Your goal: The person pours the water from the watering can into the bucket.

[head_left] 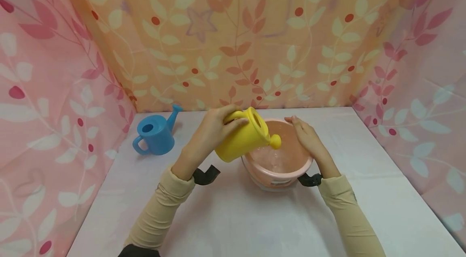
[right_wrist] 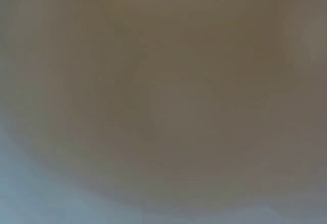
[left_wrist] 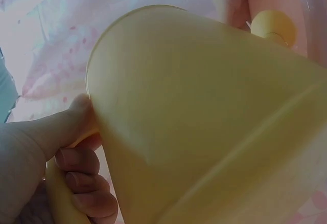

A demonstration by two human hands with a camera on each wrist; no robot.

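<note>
In the head view, my left hand [head_left: 214, 127] grips the handle of a yellow watering can [head_left: 240, 139]. The can is tilted to the right, its round spout head over a pink basin [head_left: 282, 175]. Glints like clear water show on the basin's bottom. The left wrist view has the fingers [left_wrist: 84, 183] curled round the handle and the thumb against the can's [left_wrist: 194, 111] side. My right hand [head_left: 307, 139] rests at the basin's right rim with its fingers fairly straight. Only a blurred, close brownish surface fills the right wrist view.
A blue watering can [head_left: 156, 135] stands upright at the table's back left, spout pointing right. Below it all is a white-covered table [head_left: 233, 224]. Patterned cloth walls [head_left: 236, 38] close off the back and both sides.
</note>
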